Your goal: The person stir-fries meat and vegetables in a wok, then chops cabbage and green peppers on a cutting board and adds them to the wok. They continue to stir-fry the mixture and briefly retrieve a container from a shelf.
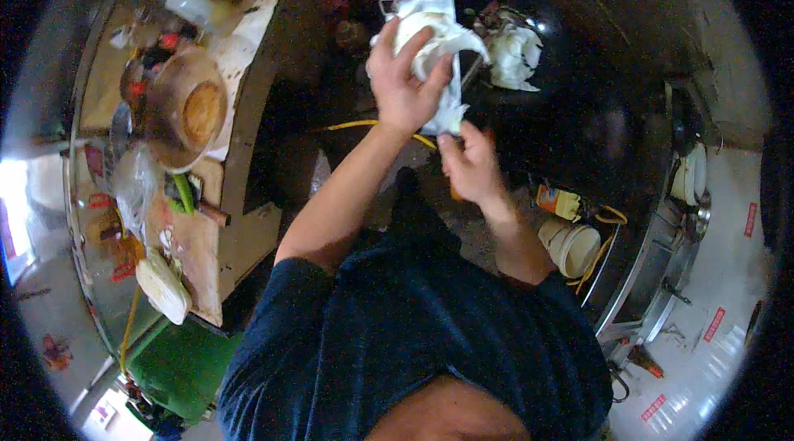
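Observation:
My left hand (406,78) is spread over a wad of white tissue paper (428,13) in front of me, its fingers and thumb curled around it. Lower down, my right hand (474,162) pinches the ragged bottom end of the same paper between thumb and fingers. A torn flap of it curls out to the right of my left hand. Farther right lies a crumpled white sheet (515,56), apart from both hands, among small dark items that are too dim to name.
On the left, a worktop (208,267) carries a large brown bowl (164,112), a plastic bottle (192,1), a wooden handle (213,215) and a cut cabbage (162,286). A green bin (180,366) stands below. To the right are a white bucket (577,249) and yellow hose (595,264).

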`<state>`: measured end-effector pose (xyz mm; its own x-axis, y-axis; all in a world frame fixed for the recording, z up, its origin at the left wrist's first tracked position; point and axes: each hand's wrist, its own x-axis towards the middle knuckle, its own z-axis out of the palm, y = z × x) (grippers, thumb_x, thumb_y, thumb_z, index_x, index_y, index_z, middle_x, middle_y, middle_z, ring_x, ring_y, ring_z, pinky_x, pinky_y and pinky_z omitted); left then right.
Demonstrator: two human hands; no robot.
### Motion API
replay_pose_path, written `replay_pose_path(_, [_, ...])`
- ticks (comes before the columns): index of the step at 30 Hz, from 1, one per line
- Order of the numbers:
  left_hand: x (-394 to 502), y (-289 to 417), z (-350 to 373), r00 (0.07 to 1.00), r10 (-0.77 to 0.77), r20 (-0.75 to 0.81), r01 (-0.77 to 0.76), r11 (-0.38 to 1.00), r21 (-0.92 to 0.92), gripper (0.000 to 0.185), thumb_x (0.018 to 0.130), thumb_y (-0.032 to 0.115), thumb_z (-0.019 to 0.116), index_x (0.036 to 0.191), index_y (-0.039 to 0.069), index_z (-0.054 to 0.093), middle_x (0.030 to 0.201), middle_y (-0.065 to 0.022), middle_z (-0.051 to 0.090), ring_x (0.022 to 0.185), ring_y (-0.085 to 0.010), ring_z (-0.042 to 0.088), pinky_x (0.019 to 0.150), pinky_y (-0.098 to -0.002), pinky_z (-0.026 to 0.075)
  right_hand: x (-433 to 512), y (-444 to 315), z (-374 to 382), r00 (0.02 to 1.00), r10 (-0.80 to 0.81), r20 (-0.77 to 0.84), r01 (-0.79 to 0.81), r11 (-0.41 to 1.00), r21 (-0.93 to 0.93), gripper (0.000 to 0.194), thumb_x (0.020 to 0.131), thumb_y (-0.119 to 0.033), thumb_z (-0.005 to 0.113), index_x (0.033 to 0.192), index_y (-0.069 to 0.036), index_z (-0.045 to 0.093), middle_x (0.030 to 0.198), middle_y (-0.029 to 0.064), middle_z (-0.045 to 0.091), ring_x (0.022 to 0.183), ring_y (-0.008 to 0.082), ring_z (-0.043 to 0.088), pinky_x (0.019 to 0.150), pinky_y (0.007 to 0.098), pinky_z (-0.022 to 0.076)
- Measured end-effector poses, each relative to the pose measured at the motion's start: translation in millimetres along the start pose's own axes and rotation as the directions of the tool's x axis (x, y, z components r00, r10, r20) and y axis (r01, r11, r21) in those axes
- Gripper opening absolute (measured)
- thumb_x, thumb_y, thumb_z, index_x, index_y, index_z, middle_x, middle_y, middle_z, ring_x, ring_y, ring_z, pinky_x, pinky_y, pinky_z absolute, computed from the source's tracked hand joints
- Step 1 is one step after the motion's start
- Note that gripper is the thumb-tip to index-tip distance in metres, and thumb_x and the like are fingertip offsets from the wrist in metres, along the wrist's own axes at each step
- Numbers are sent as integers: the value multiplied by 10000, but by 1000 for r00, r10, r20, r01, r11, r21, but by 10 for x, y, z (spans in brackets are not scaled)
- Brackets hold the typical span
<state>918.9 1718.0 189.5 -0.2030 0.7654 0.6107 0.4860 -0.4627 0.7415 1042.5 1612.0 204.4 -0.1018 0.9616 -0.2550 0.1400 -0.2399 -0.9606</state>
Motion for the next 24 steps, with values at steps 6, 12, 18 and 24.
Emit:
replay_pose_path(6, [239, -297, 1756, 874, -328, 358, 353, 936, -5, 639, 763, 390, 697, 1281, 78, 494, 1301, -239, 453, 1195, -380, 455, 995, -395, 389, 770, 6, -1073, 934, -74, -350, -84, 906, -414, 247, 840, -212, 554, 950, 7, 581, 659, 111, 592, 595, 221, 577, 572, 350, 448])
replay_pose_path(12, [596, -977, 2075, 547, -575, 608, 789, 598, -145, 749, 824, 363, 663, 1386, 5, 321, 1255, -186, 536, 1082, -309, 562, 885, -341, 455, 1174, 256, -1522, 823, 75, -563, -415, 757, -505, 305, 836, -210, 527, 1066, -13, 570, 956, 197, 645, 908, 373, 606, 800, 433, 468])
replay_pose_path(18, [-215, -1074, 480, 772, -482, 415, 511, 858, 47, 230, 823, 168, 636, 983, 5, 617, 922, -170, 657, 846, -274, 630, 761, -366, 492, 922, 288, -1445, 834, -91, -545, -76, 958, -276, 246, 836, -125, 599, 1057, -20, 569, 867, 106, 664, 761, 256, 623, 688, 354, 495])
replay_pose_path(24, [-1750, -972, -2134, 585, -806, 91, 712, 564, 417, 248, 853, 189, 592, 1073, 80, 623, 988, -171, 657, 915, -341, 632, 798, -393, 496, 244, 285, -69, 983, -41, 181, 75, 979, -188, 115, 913, -175, 571, 937, -63, 557, 614, -37, 489, 512, 55, 429, 469, 228, 361])
